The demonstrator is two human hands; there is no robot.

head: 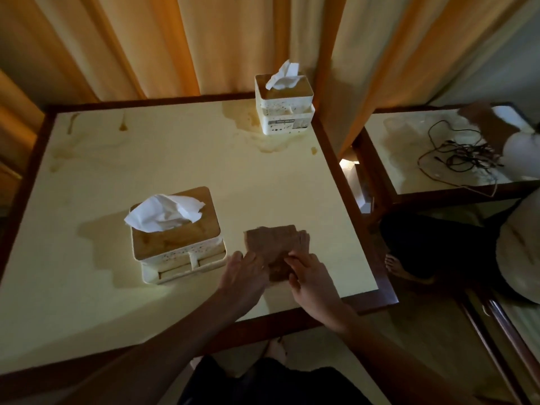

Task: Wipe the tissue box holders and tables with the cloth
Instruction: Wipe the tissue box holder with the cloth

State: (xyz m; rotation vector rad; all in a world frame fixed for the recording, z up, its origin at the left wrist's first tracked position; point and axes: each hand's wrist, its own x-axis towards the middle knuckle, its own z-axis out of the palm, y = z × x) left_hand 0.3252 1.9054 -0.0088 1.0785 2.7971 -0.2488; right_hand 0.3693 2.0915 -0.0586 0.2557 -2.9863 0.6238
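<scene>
A brown cloth (pixel 277 247) is pinched by both hands, left (pixel 248 270) and right (pixel 309 276), on the stained surface (pixel 175 159); it is best folded flat before wiping.

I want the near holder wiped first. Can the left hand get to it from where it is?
Probably yes. The left hand rests on the cloth just right of the near holder, with only bare table between them and nothing in the way.
</scene>
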